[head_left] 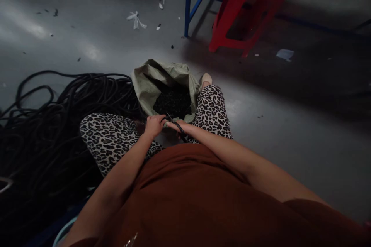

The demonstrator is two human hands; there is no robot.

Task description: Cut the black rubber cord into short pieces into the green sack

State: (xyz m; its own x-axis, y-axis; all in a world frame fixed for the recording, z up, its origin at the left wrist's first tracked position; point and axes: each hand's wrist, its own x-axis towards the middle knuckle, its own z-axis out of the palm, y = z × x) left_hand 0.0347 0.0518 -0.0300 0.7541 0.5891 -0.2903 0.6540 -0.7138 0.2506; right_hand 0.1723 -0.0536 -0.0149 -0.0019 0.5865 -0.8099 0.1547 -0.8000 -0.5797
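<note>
My right hand [180, 126] is closed on a pair of scissors with black handles [182, 132]. Their thin blades [168, 115] point away from me, up toward my left hand [154, 125]. That hand is closed at the blades, with a short dark end of black cord [164, 118] showing at its fingertips; most of what it grips is hidden. Just beyond both hands an open pale green woven sack [143, 85] stands between my legs. Small black cut pieces [173, 102] lie inside it.
A big tangled heap of black cord [66, 112] spreads over the floor to my left. A red plastic stool [261, 7] and a blue metal frame [188, 11] stand ahead on the right. White plastic scraps [135, 20] and small black bits litter the grey floor.
</note>
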